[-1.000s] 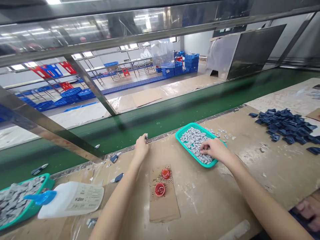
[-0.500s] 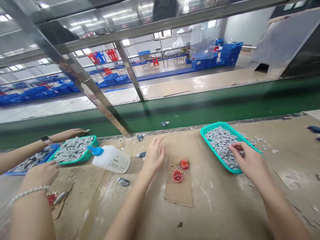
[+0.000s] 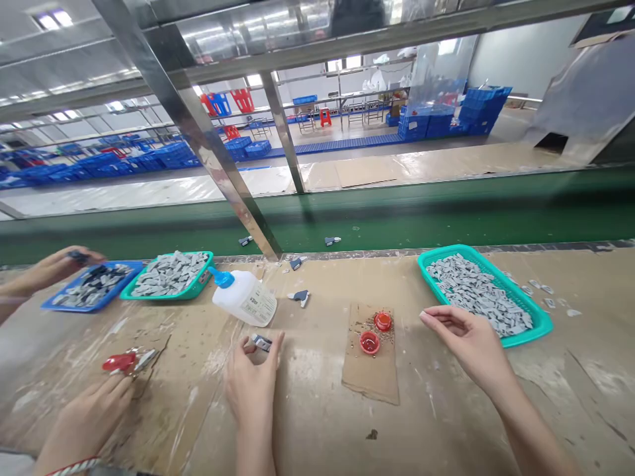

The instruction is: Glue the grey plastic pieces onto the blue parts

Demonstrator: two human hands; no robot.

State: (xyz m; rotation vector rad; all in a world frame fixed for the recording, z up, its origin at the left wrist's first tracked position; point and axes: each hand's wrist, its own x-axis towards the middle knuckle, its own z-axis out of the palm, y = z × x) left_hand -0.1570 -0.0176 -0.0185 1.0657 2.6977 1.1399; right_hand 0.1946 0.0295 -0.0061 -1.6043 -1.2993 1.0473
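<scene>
My left hand (image 3: pixel 253 380) rests on the worktable with thumb and forefinger pinched round a small dark and grey piece (image 3: pixel 261 342). My right hand (image 3: pixel 466 340) hovers to the left of a teal tray (image 3: pixel 542 325) heaped with small grey pieces. Its fingers are curled in a pinch, and what they hold is too small to make out. Between my hands lies a cardboard scrap (image 3: pixel 371 378) carrying two red caps (image 3: pixel 382 321) (image 3: pixel 370 342). A white glue bottle with a blue nozzle (image 3: pixel 247 299) lies on its side just beyond my left hand.
A co-worker's hands (image 3: pixel 57 266) (image 3: pixel 89 416) work at the left, near a blue tray (image 3: pixel 52 305), a second teal tray (image 3: pixel 198 288) and a red tool (image 3: pixel 119 361). Loose pieces (image 3: pixel 300 297) (image 3: pixel 332 240) lie on the table and the green conveyor belt (image 3: pixel 421 215). Slanted steel posts (image 3: pixel 223 178) rise behind.
My left hand drew back from the belt's edge to the near table and pinched a small piece. My right hand came out of the teal tray. The view swung left, showing the co-worker.
</scene>
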